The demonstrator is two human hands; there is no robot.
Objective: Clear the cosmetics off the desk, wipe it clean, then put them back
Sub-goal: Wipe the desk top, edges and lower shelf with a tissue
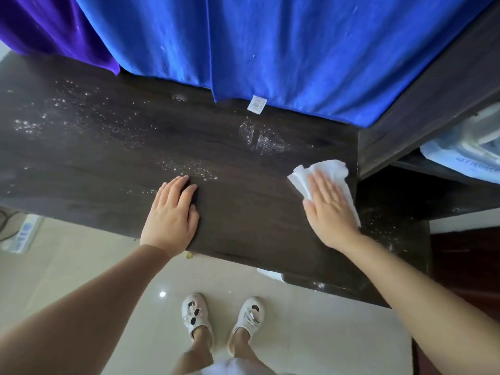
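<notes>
The dark wood desk (113,158) is speckled with water droplets across its left, middle and back. No cosmetics show on it. My right hand (331,207) lies flat, fingers together, pressing a white tissue (328,170) onto the desk's right end. My left hand (171,212) rests palm down near the front edge, fingers apart, holding nothing.
A blue towel (270,50) and a purple cloth (54,25) hang over the back of the desk. A dark shelf unit (422,104) stands at the right with a plastic-wrapped item (465,150) inside. A power strip (23,234) lies on the tiled floor at left.
</notes>
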